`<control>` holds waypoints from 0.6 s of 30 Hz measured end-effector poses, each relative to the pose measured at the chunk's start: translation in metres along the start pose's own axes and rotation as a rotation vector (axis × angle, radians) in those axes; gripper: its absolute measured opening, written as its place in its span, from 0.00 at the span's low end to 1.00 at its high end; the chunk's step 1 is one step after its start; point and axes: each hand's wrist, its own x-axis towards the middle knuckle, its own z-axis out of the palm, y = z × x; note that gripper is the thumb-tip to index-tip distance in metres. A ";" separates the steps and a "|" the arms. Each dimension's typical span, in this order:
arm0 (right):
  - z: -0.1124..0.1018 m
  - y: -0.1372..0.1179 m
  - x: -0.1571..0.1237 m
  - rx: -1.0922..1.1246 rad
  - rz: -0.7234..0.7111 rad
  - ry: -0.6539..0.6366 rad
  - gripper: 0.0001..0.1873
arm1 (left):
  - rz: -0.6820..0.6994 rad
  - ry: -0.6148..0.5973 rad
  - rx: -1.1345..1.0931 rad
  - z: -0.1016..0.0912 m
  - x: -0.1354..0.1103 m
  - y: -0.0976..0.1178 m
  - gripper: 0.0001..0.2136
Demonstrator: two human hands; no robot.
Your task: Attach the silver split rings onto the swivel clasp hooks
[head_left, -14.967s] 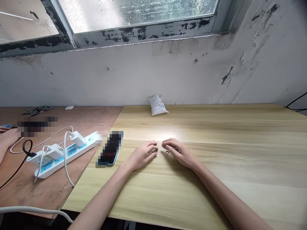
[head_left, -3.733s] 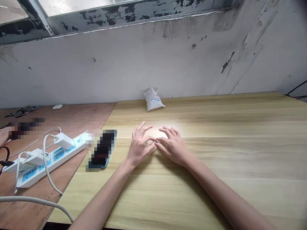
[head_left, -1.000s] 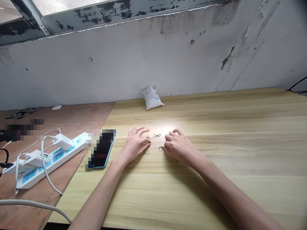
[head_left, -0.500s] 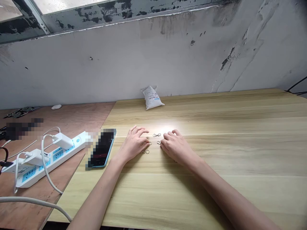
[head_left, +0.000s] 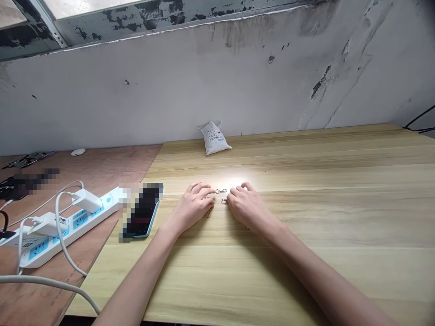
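Note:
My left hand (head_left: pixel 196 203) rests low over the table, fingers apart and its index finger reaching near a metal clasp piece (head_left: pixel 221 191). Beneath its thumb, small metal rings (head_left: pixel 207 215) show partly; the hand hides the others. Opposite, my right hand (head_left: pixel 245 204) is closed, with a small metal clasp (head_left: pixel 224 201) poking out from its fingertips toward the left. Whether the right hand has anything else inside is hidden.
A white printed packet (head_left: pixel 215 138) stands by the wall. Left of my left arm lies a phone (head_left: pixel 144 213), its screen blurred out. Farther left, a white power strip (head_left: pixel 73 226) with plugged chargers and cables sits on a reddish board (head_left: pixel 112 167).
My left hand has shifted slightly right, over the rings, and now covers more of them. The right hand stays nearly in place with the clasp.

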 end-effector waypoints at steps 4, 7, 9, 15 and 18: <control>0.003 0.000 0.001 0.003 -0.019 0.013 0.17 | 0.037 -0.015 0.020 0.000 0.002 0.003 0.11; 0.004 0.002 0.001 0.000 -0.031 0.010 0.17 | 0.024 0.000 0.020 0.002 0.002 0.004 0.10; 0.004 0.002 0.002 -0.004 -0.035 0.007 0.16 | -0.009 0.030 -0.002 0.003 0.001 0.004 0.09; 0.002 0.002 0.002 0.006 -0.017 -0.017 0.15 | -0.078 0.026 -0.122 0.005 0.000 0.004 0.06; 0.000 0.001 0.002 0.014 -0.020 -0.016 0.16 | -0.080 -0.005 -0.159 0.003 -0.002 0.001 0.05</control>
